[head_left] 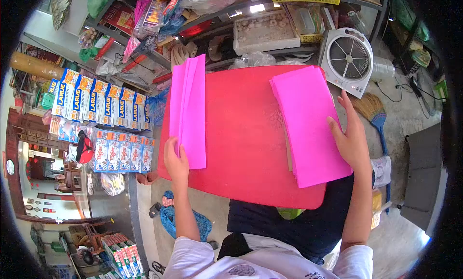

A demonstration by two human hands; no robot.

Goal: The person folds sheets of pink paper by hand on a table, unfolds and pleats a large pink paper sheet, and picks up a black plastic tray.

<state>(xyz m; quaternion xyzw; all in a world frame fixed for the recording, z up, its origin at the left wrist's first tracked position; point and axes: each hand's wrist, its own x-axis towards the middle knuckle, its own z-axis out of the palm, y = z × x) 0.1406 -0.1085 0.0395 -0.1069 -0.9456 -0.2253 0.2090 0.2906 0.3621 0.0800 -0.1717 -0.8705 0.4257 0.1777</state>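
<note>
Bright pink folded paper (193,120) lies along the left side of a red tabletop (241,129), its left part creased lengthwise and raised. My left hand (176,163) is closed on the near left part of that paper, thumb and fingers at the crease. On the right side of the tabletop rests a stack of pink paper sheets (311,127), slightly slanted. My right hand (349,139) is at the stack's right edge, fingers apart and stretched out, with the thumb touching the paper. Under the stack's left edge a thin brownish strip shows.
A grey box fan (348,59) stands beyond the table's far right corner. A broom (376,117) lies on the floor to the right. Stacked beer cartons (106,103) rise at the left. Behind the table are shelves with a white foam tray (265,31) and plastic bags.
</note>
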